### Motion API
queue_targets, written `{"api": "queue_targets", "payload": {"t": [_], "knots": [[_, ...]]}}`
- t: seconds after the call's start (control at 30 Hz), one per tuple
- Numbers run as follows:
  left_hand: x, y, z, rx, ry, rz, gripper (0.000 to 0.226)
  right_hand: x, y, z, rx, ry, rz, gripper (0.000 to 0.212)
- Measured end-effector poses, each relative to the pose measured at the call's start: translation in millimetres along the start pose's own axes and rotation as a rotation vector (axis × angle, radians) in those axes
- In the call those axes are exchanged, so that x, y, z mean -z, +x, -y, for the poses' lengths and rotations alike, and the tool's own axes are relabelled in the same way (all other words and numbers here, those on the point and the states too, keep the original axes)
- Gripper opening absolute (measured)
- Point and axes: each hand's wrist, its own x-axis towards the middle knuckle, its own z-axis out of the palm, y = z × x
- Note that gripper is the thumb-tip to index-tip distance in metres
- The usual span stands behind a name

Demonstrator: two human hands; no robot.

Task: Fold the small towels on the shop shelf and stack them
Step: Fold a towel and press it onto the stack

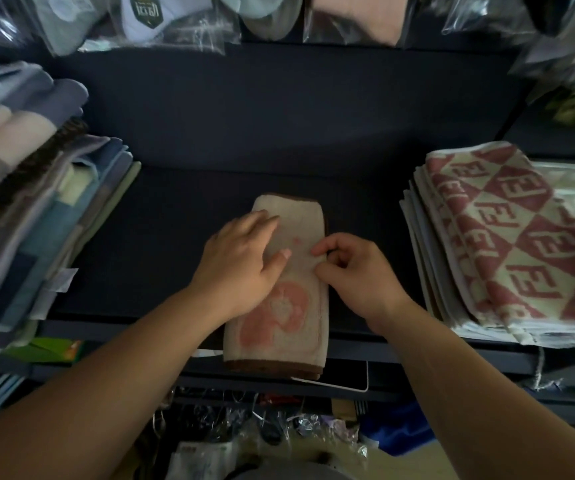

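A small beige towel (pixel 289 327) with brown end borders and a pink flower print lies folded into a long strip in the middle of the dark shelf (pixel 161 244); its near end overhangs the front edge. My left hand (pixel 241 261) rests flat on the towel's left half, fingers spread. My right hand (pixel 358 275) is at the towel's right edge, thumb and fingertips pinching the fabric there.
A slumped stack of folded blue, grey and beige towels (pixel 36 220) fills the left of the shelf. A pile of red-and-cream patterned towels (pixel 507 237) sits on the right. Bagged goods (pixel 161 19) hang above. Packets (pixel 279 431) lie on a lower level.
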Motion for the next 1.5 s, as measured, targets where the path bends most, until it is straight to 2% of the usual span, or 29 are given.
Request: {"api": "queue_targets", "payload": {"t": [0.1,0.27,0.33,0.4,0.47,0.53,0.63,0.67,0.73,0.8,0.87,0.93,1.07,1.1,1.2,1.3,1.37,1.43,1.5], "knots": [[-11,6,3,0.000,0.069,0.178,0.068,6,-2,-4,0.012,-0.012,0.024,0.018],[-20,9,6,-0.022,0.176,0.275,0.083,11,-4,-5,0.063,-0.072,0.059,0.005],[-22,11,7,-0.044,0.202,0.297,0.093,12,0,-6,0.139,-0.192,-0.026,0.010],[-25,13,7,-0.075,0.209,0.308,0.103,11,6,-6,0.309,-0.404,-0.193,0.008],[-28,15,7,-0.122,0.203,0.305,0.113,6,16,-6,0.459,-0.620,-0.228,0.022],[-26,21,10,-0.181,0.172,0.315,0.122,2,30,-5,0.397,-0.761,-0.063,0.041],[-13,29,17,-0.243,0.175,0.338,0.132,3,40,-4,0.209,-0.976,0.206,0.056],[-8,29,20,-0.231,0.203,0.322,0.135,4,39,-6,0.180,-1.020,0.224,0.059],[5,23,27,-0.155,0.246,0.260,0.135,5,30,-5,0.154,-1.112,0.145,0.064],[15,11,36,-0.067,0.235,0.215,0.127,5,15,2,0.124,-1.316,0.030,0.072],[22,-2,48,-0.015,0.215,0.164,0.114,5,0,14,0.062,-1.431,-0.004,0.077],[26,-10,58,0.046,0.204,0.118,0.104,10,-7,26,0.038,-1.438,0.005,0.069],[34,-11,72,0.179,0.080,0.144,0.107,17,-3,33,0.140,-1.345,-0.079,0.048],[35,-9,76,0.173,0.071,0.143,0.107,17,1,30,0.154,-1.302,-0.082,0.048],[39,-6,81,0.175,0.049,0.180,0.099,15,7,14,0.066,-1.190,0.022,0.067],[41,-1,82,0.204,-0.015,0.233,0.098,17,2,0,0.042,-1.135,-0.041,0.067],[41,2,83,0.200,-0.100,0.244,0.084,20,-3,-1,0.021,-1.115,-0.060,0.065],[40,4,80,0.171,-0.200,0.241,0.066,24,-9,2,0.014,-1.043,-0.059,0.054],[39,5,73,0.159,-0.320,0.249,0.060,27,-17,7,0.024,-0.977,-0.081,0.043]]}}
